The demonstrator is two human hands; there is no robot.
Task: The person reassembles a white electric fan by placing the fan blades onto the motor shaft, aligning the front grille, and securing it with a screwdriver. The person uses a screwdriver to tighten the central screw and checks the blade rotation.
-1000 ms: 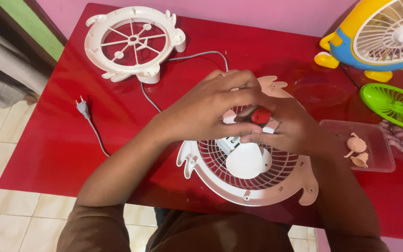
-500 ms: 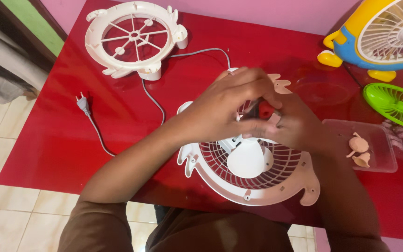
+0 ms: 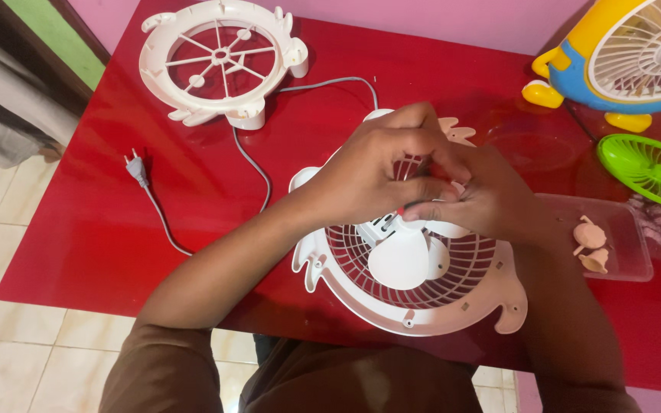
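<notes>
The left hand (image 3: 380,172) and the right hand (image 3: 483,200) are pressed close together, pinching something small I cannot make out, right over the middle of the white fan grille (image 3: 415,268) that lies flat on the red bench (image 3: 101,199). The grille looks light, thin plastic, stiff but easy to snap, so the thick outer rim seems the safest place to hold it. Its grey cord (image 3: 250,164) trails away from the grille to a second white frame (image 3: 219,61).

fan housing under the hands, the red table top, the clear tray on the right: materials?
Fan housing: looks like moulded white plastic, matte, with thin grille ribs and cast-in screw bosses.
Table: glossy red surface that mirrors objects; probably laminate or painted board, hard to tell which.
Tray: thin clear plastic, see-through with a soft sheen.
Both hands, left and right, rest over the housing.
</notes>
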